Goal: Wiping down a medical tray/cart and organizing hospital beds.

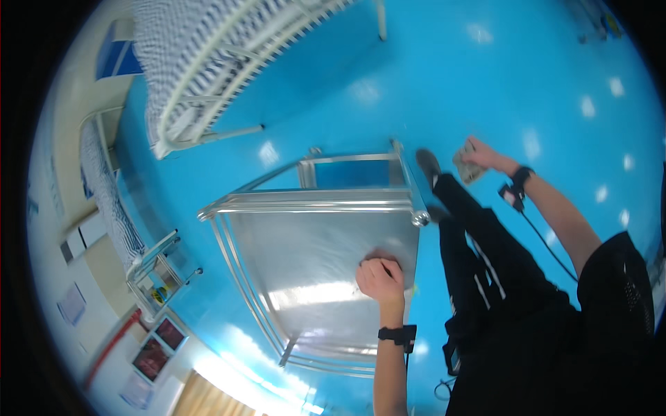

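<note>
My left hand (380,279) is curled into a fist over the bare top of a stainless steel trolley (312,249). The inside of its fingers is hidden, and I cannot tell whether the fist touches the metal. Pinched in my right hand (483,155) is a crumpled grey cloth (468,168), held above the floor beyond the trolley's right side. Both wrists carry a black band with a small device. Raised rails (319,197) run along the trolley's edges, and a lower shelf (354,173) shows beneath its far rail.
A bed with a striped cover (184,48) stands beyond the trolley at the upper left. Another striped bed (111,187) and a smaller cart (156,284) are farther left. My legs (479,256) are right of the trolley, on a shiny blue floor (444,90).
</note>
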The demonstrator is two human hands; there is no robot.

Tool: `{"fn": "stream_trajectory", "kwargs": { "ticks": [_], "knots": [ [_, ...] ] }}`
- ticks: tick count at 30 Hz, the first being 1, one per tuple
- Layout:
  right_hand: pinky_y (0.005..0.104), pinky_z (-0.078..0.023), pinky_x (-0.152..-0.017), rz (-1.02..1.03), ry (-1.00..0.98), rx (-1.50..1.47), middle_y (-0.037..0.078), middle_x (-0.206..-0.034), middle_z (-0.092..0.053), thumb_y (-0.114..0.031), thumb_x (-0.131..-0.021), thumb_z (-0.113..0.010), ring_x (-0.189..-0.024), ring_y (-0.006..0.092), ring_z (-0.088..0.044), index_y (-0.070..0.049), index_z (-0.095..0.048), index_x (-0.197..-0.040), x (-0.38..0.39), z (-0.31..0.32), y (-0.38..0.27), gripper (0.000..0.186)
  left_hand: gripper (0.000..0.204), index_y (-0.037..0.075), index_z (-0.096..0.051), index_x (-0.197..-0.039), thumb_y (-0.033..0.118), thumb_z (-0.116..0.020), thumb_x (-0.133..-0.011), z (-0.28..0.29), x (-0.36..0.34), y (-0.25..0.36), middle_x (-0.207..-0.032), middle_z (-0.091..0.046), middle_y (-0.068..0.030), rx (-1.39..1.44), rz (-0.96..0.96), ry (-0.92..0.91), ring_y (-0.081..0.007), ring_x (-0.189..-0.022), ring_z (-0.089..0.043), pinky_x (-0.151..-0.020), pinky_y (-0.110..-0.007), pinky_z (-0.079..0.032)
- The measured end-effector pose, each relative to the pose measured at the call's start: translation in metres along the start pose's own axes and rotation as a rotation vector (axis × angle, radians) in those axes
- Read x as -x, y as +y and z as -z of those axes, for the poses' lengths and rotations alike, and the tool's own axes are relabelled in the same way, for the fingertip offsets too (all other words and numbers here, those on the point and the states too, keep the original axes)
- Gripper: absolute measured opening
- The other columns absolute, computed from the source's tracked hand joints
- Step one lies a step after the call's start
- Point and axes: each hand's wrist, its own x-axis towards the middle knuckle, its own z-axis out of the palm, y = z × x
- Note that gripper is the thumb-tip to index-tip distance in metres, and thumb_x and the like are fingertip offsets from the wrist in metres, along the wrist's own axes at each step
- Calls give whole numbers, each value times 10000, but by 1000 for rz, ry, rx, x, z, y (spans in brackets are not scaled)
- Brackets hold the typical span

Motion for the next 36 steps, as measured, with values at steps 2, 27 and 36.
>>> {"fn": "stream_trajectory", "kwargs": {
  "ticks": [2,27,36],
  "knots": [
    [314,-426,-726,-32,-58,-232,78,-870,-510,-309,-749,-587,-830,172,-505,-74,-454,-993,19,7,-31,364,104,78,-453,-644,61,-502,-734,-11,6,-7,-654,-475,-73,-18,-16,45,-273,-581,-457,-532,-381,-361],
    [459,-449,-639,875,321,640,203,-904,-469,-223,-613,-695,-742,402,-530,-71,-343,-1049,186,-158,-149,581,251,18,-599,-807,254,-524,-768,18,400,-128,-740,-625,-166,188,1205,-234,-265,-594,-605,-574,-388,-482],
    [451,-475,-631,737,120,635,224,-933,-476,-171,-661,-668,-772,391,-557,-50,-320,-1113,172,-141,-135,583,230,25,-595,-821,229,-521,-745,53,396,-91,-716,-639,-107,554,1486,-324,-197,-558,-599,-491,-339,-473]
  ]
}}
